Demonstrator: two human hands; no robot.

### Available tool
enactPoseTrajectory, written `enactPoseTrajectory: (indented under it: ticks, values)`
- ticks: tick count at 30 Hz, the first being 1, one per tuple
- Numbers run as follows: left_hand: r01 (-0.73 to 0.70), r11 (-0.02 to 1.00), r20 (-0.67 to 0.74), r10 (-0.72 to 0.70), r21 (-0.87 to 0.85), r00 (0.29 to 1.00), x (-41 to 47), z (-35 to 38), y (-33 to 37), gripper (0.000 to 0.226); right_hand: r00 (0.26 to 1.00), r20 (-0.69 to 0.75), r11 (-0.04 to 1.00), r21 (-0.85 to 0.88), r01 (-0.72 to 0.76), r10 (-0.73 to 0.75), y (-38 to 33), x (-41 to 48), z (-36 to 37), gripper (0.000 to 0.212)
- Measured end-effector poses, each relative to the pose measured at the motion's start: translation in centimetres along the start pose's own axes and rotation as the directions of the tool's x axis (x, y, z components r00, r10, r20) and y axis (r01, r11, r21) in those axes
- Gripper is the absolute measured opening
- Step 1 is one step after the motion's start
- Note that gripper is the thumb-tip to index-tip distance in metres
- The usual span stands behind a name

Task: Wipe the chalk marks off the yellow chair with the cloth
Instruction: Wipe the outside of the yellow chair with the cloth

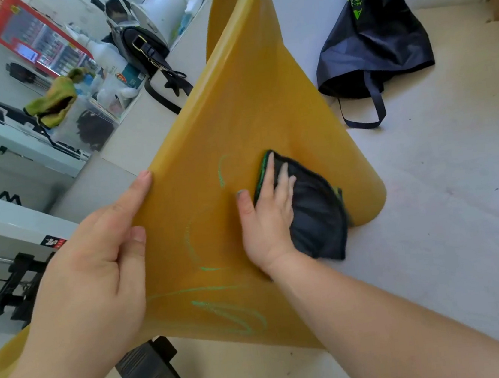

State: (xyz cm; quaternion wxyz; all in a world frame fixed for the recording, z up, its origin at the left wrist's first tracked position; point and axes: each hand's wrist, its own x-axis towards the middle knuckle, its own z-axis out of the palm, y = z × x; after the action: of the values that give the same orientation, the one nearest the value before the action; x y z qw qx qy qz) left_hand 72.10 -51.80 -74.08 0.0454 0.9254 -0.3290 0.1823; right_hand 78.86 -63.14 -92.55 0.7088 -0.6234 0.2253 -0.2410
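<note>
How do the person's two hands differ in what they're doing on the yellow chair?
The left hand grips the yellow chair by its edge, while the right hand lies flat on its face. The left hand touches the bare chair; the right hand presses a dark cloth under straight fingers. Both rest on the chair, with green chalk marks between them.

My left hand grips the edge of the yellow chair, thumb on top, forefinger stretched along the rim. My right hand lies flat, fingers spread, pressing down on the cloth. Both forearms reach forward, bare.
</note>
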Motion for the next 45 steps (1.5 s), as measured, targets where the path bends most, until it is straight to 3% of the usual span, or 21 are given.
enactPoseTrajectory:
  ticks: [4,9,13,16,21,23,26,29,32,37,40,42,45]
  values:
    - [0.000,1.000,0.003,0.000,-0.011,1.000,0.0,-0.1,-0.1,0.049,1.000,0.022,0.986,0.164,-0.021,0.018,-1.1,-0.8,0.9,0.094]
    - [-0.025,1.000,-0.023,0.025,-0.011,0.999,0.2,0.1,-0.1,0.053,0.973,0.176,0.988,0.069,0.138,-0.148,-3.2,-11.1,3.8,0.090]
    - [-0.026,1.000,0.003,0.026,0.003,1.000,0.2,-0.2,-0.4,0.050,0.998,0.043,0.990,0.133,-0.043,0.038,-3.8,-3.8,1.6,0.079]
    - [-0.022,0.999,0.038,0.023,-0.029,0.999,0.3,-0.8,-0.7,0.048,0.995,-0.018,0.964,0.252,-0.088,0.096,-4.6,-1.2,0.4,0.083]
    - [-0.061,0.998,0.095,0.063,-0.028,0.993,0.7,-2.1,-1.8,0.049,0.969,0.203,0.961,0.261,0.085,-0.141,-7.5,-12.0,2.6,0.095]
    - [-0.077,0.997,0.090,0.079,-0.021,0.993,0.7,-2.3,-2.3,0.054,0.962,0.249,0.964,0.261,0.045,-0.112,-8.8,-12.4,2.8,0.089]
    - [-0.061,0.998,0.068,0.063,-0.031,0.996,0.2,-1.9,-2.5,0.054,0.993,0.110,0.957,0.281,-0.080,0.051,-10.9,-6.4,1.3,0.071]
    - [-0.050,0.997,0.083,0.055,-0.057,0.995,0.0,-1.5,-2.2,0.049,0.992,-0.053,0.945,0.314,-0.089,0.111,-11.1,-1.3,-0.5,0.080]
    - [-0.047,0.998,0.080,0.050,-0.041,0.996,0.2,-1.5,-1.9,0.048,0.996,-0.047,0.954,0.294,-0.057,0.074,-10.3,-2.6,0.2,0.084]
    - [-0.057,0.998,0.082,0.058,-0.016,0.995,0.2,-1.5,-1.8,0.049,0.972,0.208,0.971,0.232,0.057,-0.107,-7.7,-13.0,3.3,0.076]
    - [-0.051,0.999,0.063,0.052,-0.018,0.997,0.1,-1.3,-1.8,0.048,0.989,0.083,0.984,0.137,0.111,-0.123,-5.4,-7.7,3.2,0.081]
    - [-0.038,0.999,0.054,0.039,-0.019,0.998,-0.1,-1.1,-1.8,0.048,0.997,-0.025,0.996,0.060,0.071,-0.070,-5.0,-1.7,1.8,0.087]
    - [-0.031,1.000,0.046,0.031,-0.003,0.998,-0.2,-1.0,-1.6,0.050,0.991,-0.117,0.968,0.249,-0.034,0.065,-5.1,4.4,-1.5,0.067]
